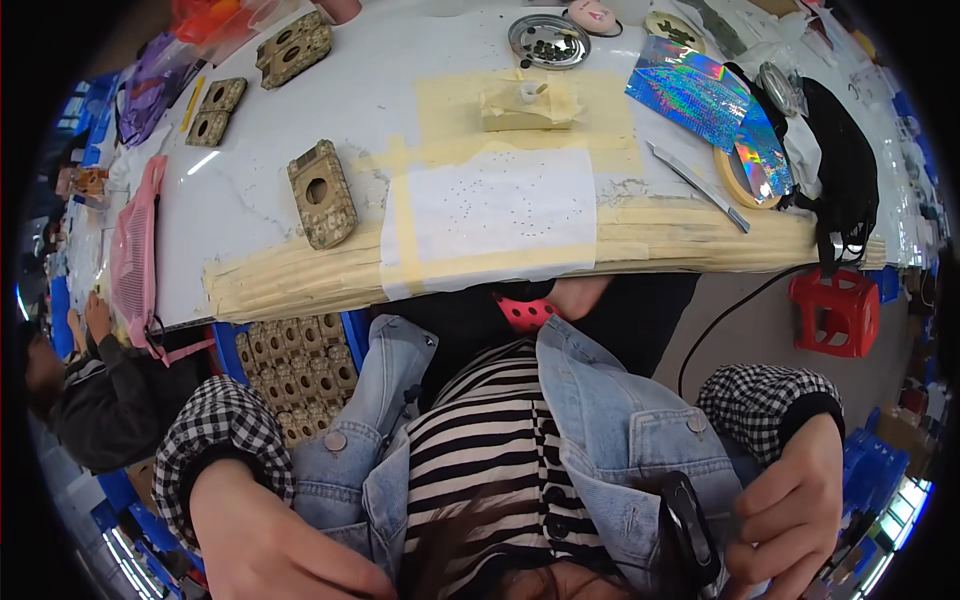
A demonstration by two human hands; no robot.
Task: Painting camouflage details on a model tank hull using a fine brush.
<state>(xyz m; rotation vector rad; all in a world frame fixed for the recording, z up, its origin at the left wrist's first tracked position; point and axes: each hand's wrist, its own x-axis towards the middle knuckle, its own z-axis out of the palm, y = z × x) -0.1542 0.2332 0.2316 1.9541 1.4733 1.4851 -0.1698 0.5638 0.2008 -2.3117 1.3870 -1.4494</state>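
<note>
My left hand (285, 545) is raised at the lower left, in front of my denim jacket (640, 440); its fingertips run out of view. At the lower right, my right hand (790, 515) is raised with its fingers curled in. Close beside those fingers is a glossy black elongated device (690, 530), and whether they touch it I cannot tell. Both hands are away from the table. On the tabletop lies a camouflage-coloured moulded part (322, 195) with a round hole. Right of it, a white sheet (490, 215) with scattered tiny dark specks is taped down.
Tweezers (700, 187), shiny holographic sheets (690, 95), a tape roll (735, 170) and a round metal dish (549, 42) of small dark pieces lie on the table. A blue crate (230, 350) of camouflage parts stands below. A red stool (835, 312) stands right; another person (105, 390) sits left.
</note>
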